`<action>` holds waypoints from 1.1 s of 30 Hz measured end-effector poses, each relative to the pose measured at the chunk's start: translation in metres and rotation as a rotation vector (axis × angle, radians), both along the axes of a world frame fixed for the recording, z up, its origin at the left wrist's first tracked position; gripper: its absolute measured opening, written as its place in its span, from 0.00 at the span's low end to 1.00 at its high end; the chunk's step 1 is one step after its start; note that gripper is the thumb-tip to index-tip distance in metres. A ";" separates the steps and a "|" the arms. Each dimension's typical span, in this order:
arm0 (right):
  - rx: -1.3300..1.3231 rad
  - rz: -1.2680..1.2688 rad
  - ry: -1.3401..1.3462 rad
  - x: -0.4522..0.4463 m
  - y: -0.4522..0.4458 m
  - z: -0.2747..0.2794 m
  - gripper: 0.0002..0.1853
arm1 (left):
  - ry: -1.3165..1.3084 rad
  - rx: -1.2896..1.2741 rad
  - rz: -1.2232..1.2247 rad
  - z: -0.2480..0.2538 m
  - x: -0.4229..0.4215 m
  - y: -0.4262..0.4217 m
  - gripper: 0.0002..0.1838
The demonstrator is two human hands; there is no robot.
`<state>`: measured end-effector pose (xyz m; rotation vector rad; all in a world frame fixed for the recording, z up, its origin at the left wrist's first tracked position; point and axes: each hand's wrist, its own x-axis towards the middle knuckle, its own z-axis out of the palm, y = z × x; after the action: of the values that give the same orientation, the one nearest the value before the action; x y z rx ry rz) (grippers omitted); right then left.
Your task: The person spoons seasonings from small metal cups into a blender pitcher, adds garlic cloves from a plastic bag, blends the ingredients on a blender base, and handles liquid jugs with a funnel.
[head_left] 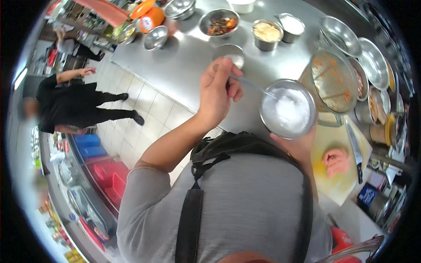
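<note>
My left hand [219, 87] is closed round the handle of a metal spoon [252, 84], whose tip rests in white powder [290, 111]. The powder is in a round metal bowl [263, 115]. My right hand [302, 142] holds that bowl from its near edge and underside, with most fingers hidden beneath it. Just beyond my left hand, a small metal bowl [229, 49] with something white inside stands on the steel table [175, 57], partly covered by my fingers.
A large clear container [333, 81] with orange residue stands right of the bowl. Below it, a cutting board [346, 188] bears raw pink meat [337, 161] and a knife [354, 144]. Food bowls [219, 22] line the far side. A person in black [66, 103] stands at the left.
</note>
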<state>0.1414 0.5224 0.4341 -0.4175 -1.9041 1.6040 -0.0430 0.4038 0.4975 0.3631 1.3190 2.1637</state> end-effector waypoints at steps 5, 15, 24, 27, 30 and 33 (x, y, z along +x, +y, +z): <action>-0.044 0.041 -0.094 0.004 0.005 0.001 0.59 | -0.007 0.005 0.015 0.008 -0.010 -0.001 0.16; -0.149 0.027 -0.041 0.008 0.005 0.011 0.60 | 0.035 0.060 -0.062 0.033 -0.021 0.002 0.14; -0.086 0.002 -0.002 0.010 0.008 0.004 0.60 | 0.156 0.142 -0.216 0.067 -0.023 0.042 0.15; -0.084 -0.004 -0.013 0.012 0.008 0.002 0.60 | 0.180 0.169 -0.219 0.057 -0.012 0.065 0.15; -0.078 -0.021 -0.028 0.014 0.007 -0.002 0.61 | 0.338 0.153 -0.202 0.043 0.007 0.078 0.15; -0.117 -0.025 0.006 0.012 0.006 -0.003 0.61 | 0.847 0.000 -0.351 0.033 0.012 0.070 0.14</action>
<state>0.1539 0.5284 0.4306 -0.4829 -1.7994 1.7038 -0.0306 0.4736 0.5307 1.5060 1.5067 1.7452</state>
